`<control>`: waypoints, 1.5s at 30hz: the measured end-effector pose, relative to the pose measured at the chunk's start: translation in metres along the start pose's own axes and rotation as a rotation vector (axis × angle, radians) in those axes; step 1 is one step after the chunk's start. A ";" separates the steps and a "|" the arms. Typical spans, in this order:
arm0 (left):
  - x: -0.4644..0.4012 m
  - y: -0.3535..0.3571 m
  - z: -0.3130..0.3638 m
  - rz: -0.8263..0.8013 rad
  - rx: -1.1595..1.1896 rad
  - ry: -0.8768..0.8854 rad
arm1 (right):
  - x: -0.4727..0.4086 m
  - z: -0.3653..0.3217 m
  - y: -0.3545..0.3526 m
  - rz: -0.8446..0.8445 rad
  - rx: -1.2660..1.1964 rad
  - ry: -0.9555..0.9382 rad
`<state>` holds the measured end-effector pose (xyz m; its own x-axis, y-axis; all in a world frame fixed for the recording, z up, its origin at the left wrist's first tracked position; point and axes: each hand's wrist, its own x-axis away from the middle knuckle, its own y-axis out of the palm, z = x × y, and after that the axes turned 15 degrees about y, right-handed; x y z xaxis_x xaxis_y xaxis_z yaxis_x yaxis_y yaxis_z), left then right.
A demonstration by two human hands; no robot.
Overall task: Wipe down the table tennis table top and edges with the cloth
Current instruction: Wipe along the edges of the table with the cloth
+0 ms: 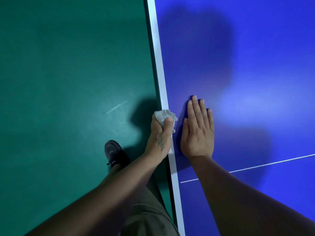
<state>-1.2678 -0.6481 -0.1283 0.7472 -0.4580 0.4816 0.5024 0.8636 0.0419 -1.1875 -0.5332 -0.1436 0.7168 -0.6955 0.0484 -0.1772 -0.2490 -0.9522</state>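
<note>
A blue table tennis table fills the right side, with a white border stripe along its left edge. My left hand grips a crumpled white cloth and holds it against that edge, thumb on top of the stripe. My right hand lies flat on the blue top just to the right of the cloth, fingers straight and together, holding nothing. A thin white centre line crosses the top near my right forearm.
Green floor spreads to the left of the table, with faint scuff marks. My dark shoe stands on it close to the table edge. My shadow falls across the blue top.
</note>
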 end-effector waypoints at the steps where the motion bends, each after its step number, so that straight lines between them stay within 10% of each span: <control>1: -0.012 -0.003 0.007 -0.019 0.007 0.022 | 0.000 0.001 0.000 -0.001 -0.002 -0.002; 9: -0.148 -0.020 0.091 0.007 -0.167 0.140 | -0.002 0.002 -0.001 -0.017 -0.002 0.004; 16: -0.112 -0.020 0.065 -0.006 -0.125 0.245 | -0.003 0.001 -0.002 -0.026 -0.013 -0.001; 24: -0.013 -0.018 0.078 -0.195 -0.267 -0.051 | -0.002 -0.001 -0.006 -0.026 -0.005 0.003; 36: -0.215 -0.044 0.142 -0.057 -0.142 0.169 | -0.005 -0.009 -0.009 -0.023 0.024 0.050; 45: -0.178 -0.035 0.104 -0.065 0.012 0.224 | -0.098 -0.046 -0.004 0.074 -0.084 0.113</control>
<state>-1.4635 -0.5747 -0.1239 0.7922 -0.5467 0.2713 0.5482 0.8328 0.0774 -1.2877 -0.4949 -0.1308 0.6203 -0.7842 0.0168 -0.2859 -0.2460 -0.9262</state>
